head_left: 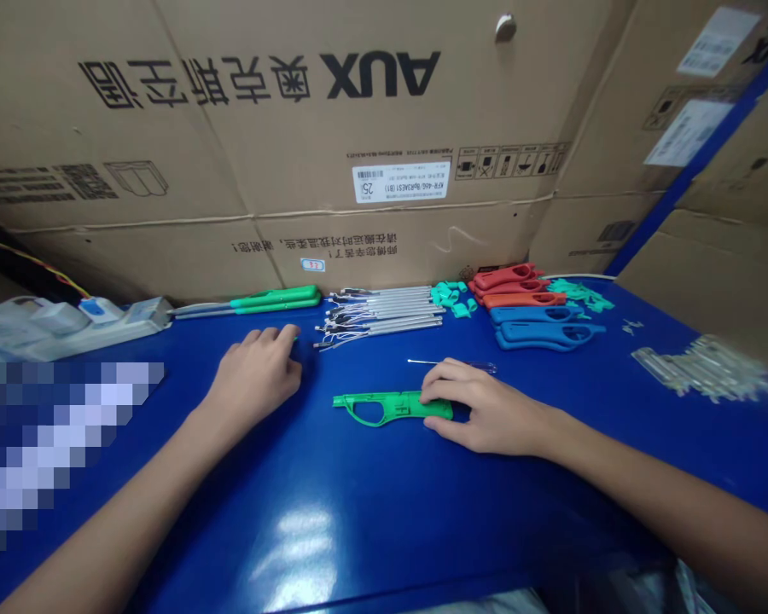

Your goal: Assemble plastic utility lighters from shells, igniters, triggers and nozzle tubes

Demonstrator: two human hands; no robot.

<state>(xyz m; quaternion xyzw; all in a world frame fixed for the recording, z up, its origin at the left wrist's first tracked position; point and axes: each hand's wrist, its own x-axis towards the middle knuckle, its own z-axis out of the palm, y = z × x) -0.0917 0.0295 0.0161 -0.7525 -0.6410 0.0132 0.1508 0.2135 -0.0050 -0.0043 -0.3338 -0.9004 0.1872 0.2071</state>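
My right hand (pixel 480 409) rests on the blue table (pixel 371 512), its fingers curled over the right end of a green plastic handle shell (pixel 384 407) that lies flat. My left hand (pixel 256 371) lies palm down on the table, fingers loosely bent toward a row of metal rods (pixel 384 317); nothing shows in it. A thin screwdriver (pixel 451 364) lies just behind my right hand.
Along the back stand two green-handled tools (pixel 275 299), small teal caps (pixel 451 297), red handle shells (pixel 515 286), blue handle shells (pixel 544 327) and teal scraps (pixel 585 294). Clear small parts (pixel 704 368) lie at right. A power strip (pixel 96 324) sits at left. Cardboard boxes (pixel 333 128) wall the back.
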